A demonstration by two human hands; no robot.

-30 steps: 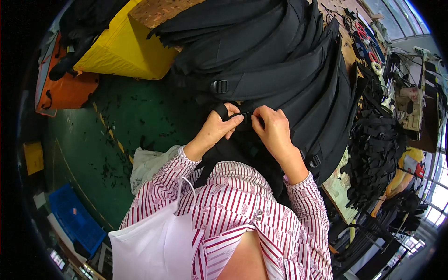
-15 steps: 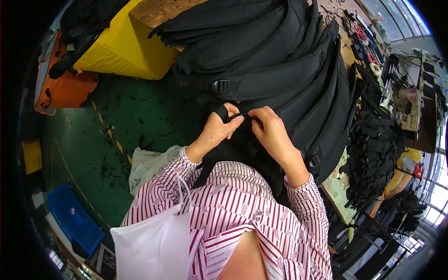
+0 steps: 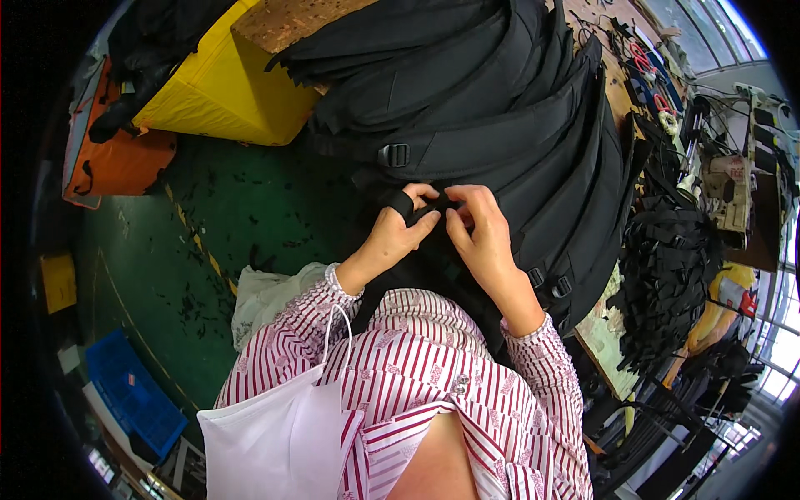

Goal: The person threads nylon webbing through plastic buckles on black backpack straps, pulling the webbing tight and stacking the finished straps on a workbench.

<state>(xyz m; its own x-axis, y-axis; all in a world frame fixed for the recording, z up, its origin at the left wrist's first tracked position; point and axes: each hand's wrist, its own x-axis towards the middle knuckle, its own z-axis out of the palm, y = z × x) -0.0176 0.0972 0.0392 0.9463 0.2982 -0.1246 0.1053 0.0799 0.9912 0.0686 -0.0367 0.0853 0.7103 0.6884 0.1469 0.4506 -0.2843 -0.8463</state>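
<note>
My left hand (image 3: 390, 237) is closed on a narrow black webbing strap (image 3: 398, 202), which loops over its fingers. Thumb and fingertips of my right hand (image 3: 487, 237) pinch dark material at the same spot, just right of the left fingertips. Black on black, it is hard to make out whether a buckle sits between them. Beneath and beyond both hands lies a thick pile of black padded shoulder straps (image 3: 492, 137). One carries a black plastic buckle (image 3: 394, 155) just above my left hand, and another buckle (image 3: 561, 287) lies right of my right wrist.
A bundle of black webbing pieces (image 3: 671, 275) hangs at the right. Red-handled scissors (image 3: 640, 57) lie on the wooden tabletop at the far right. A yellow bin (image 3: 225, 92) and an orange bag (image 3: 125, 162) stand far left, a blue crate (image 3: 133, 392) near left. Scraps litter the green floor (image 3: 275, 200).
My right hand has shifted slightly, with its thumb lower and its fingers further apart. The left thumb has moved right. A second buckle now shows beside my right wrist.
</note>
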